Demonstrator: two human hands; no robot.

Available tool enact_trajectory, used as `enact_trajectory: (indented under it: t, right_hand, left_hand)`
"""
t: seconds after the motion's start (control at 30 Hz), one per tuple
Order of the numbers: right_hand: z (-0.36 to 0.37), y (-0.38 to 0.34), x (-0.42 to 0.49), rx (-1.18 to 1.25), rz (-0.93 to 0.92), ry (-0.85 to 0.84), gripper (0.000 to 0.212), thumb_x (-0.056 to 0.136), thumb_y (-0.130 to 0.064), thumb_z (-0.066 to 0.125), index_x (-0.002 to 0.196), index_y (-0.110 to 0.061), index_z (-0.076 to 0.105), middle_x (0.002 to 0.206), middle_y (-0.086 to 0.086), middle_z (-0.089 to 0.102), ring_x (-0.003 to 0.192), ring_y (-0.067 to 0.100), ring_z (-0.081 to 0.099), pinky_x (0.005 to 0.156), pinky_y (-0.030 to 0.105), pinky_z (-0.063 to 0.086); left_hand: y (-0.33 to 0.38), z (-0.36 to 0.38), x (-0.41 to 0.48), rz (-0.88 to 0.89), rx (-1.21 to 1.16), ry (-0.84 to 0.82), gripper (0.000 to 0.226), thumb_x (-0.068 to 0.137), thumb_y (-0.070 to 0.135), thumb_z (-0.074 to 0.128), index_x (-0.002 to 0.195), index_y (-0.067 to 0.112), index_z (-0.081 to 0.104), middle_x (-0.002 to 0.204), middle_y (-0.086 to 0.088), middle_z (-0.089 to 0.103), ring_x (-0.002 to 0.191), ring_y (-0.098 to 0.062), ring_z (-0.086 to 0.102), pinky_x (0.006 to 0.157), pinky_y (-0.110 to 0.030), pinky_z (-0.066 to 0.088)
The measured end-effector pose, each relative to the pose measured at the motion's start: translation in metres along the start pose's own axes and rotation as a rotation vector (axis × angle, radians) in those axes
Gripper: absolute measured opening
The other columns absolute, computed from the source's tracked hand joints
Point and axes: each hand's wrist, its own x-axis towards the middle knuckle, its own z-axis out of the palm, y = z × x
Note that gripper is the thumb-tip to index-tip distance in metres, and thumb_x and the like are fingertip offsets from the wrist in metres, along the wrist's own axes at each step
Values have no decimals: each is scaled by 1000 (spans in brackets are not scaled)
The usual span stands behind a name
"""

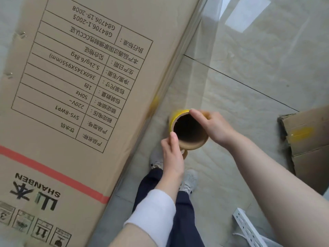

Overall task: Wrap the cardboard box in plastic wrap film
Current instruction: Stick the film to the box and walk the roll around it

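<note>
Torn cardboard scrap [309, 139] at right edge, yellow smear on it. White perforated metal rail [246, 227] lower right. Grey tiled floor [222, 184].

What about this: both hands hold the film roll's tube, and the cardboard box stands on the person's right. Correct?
No: the head view shows the cardboard box on the person's left. The left hand and right hand do hold the tube.

Grey tiled floor [258, 56] — window glare

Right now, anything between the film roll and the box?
Nothing visible. The left hand and right hand hold the roll beside the cardboard box; only film spans the gap. Cardboard scrap lies well right.
</note>
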Motion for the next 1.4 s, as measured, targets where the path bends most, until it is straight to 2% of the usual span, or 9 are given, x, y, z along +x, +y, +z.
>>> enact_trajectory:
  t: [0.17,0.33,0.53,0.63,0.73,0.87,1.07,1.2,1.4]
  right_hand:
    - [8,4,1,28,-10,42,40,90,-59,43,84,-26,66,78,-11,61,79,11,55,77,26,42]
    - [48,21,-16,589,25,202,49,96,-54,31,126,-23,53,138,-4,50,132,9,40,116,30,24]
    - [73,17,-35,418,93,422,40,96,-52,30,84,-27,60,92,-4,62,91,13,53,80,25,39]
    - [62,18,-42,189,8,200,31,94,-48,42,73,-29,54,71,-15,51,81,14,47,67,21,38]
    - [57,18,-43,52,30,-29,27,88,-53,51,89,-28,64,90,-5,65,94,20,57,76,27,43]
    - [61,21,-33,-98,59,-67,76,77,-61,60,137,-16,47,138,-1,51,126,19,48,101,28,37]
    - [76,47,-45,264,20,29,64,89,-61,43,131,-13,54,148,0,40,138,13,35,115,30,23]
    - [119,63,-70,657,174,328,62,83,-71,30,108,-26,64,117,-1,64,116,16,55,102,31,39]
    - [120,54,-89,258,47,200,43,92,-52,41,84,-17,65,82,2,64,83,17,50,71,27,38]
  left_hand:
    - [35,-40,47,253,364,-134,75,81,63,33,145,24,23,153,0,25,140,-12,25,114,-30,20]
    - [65,-32,66,277,512,-417,40,91,53,42,119,25,49,131,6,50,123,-9,44,105,-24,29]
    - [19,-39,29,335,313,-83,37,96,34,43,122,8,48,120,0,54,109,-12,48,85,-16,34]
    - [-20,-39,-5,298,143,145,38,98,28,39,123,1,46,131,-15,52,121,-24,48,94,-23,36]
    - [-47,-29,-37,101,27,273,40,98,36,36,123,6,46,123,-10,55,116,-23,51,89,-25,41]
    - [-55,-48,-26,100,264,109,43,96,46,34,125,15,41,122,-2,49,112,-17,47,82,-18,32]
    - [-4,-74,43,298,569,-392,64,90,60,36,143,25,33,155,2,20,143,-9,15,111,-23,9]
    - [-2,-73,40,218,610,-510,46,85,63,41,114,28,49,104,17,55,102,-3,50,91,-19,37]
    - [-56,-104,-8,282,347,-135,45,96,44,39,126,11,44,123,0,52,116,-13,48,90,-15,35]
